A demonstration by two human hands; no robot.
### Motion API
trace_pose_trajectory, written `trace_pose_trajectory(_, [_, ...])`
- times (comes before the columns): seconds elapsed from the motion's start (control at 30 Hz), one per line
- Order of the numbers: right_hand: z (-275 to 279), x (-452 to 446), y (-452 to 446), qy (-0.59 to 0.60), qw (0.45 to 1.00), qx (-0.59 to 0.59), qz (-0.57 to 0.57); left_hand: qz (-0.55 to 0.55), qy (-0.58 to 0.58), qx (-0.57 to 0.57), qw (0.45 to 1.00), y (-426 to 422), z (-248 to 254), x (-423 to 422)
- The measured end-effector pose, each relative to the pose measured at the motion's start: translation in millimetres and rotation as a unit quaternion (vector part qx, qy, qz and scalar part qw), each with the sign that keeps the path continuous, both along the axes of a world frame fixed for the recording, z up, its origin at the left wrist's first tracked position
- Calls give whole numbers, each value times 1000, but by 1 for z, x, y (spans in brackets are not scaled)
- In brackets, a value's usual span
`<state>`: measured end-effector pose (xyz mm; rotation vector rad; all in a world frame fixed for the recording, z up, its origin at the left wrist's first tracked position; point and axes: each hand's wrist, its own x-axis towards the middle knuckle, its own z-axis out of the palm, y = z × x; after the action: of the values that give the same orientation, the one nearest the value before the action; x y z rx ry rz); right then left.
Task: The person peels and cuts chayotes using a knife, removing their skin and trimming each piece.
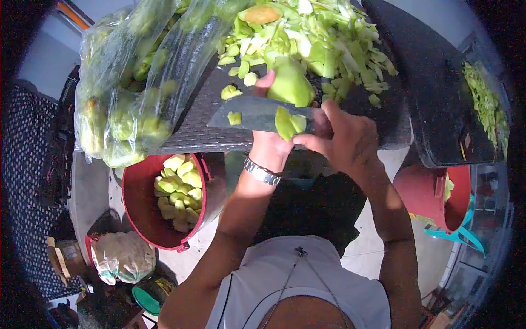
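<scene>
My left hand, with a metal-band watch at the wrist, is closed around a partly peeled pale green fruit; its thumb shows at the fruit's left side. The fingers of my right hand wrap round the handle of a broad-bladed knife. Its dark blade points left, crossing in front of my left hand just below the fruit. Bits of green peel cling to the blade. Beyond the fruit, a heap of green and white peelings covers part of the dark woven tabletop.
A clear plastic bag of green fruit lies at the table's left. Below it stands a red bucket holding peeled fruit. Another red bucket is at right, under a black surface with more peelings. A sack sits lower left.
</scene>
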<state>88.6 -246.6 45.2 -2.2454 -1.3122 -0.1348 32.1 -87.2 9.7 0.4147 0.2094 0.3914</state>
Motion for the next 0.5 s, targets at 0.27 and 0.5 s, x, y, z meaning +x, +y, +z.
trace_pose_trajectory(0.27, [6,28,-1,73,994,3,-75,43,9,-27,999,-4,-6,-1])
trace_pose_trajectory(0.5, [-2,22,-1,33,999,-19,5,92,54,-12,994,-2,-24,7])
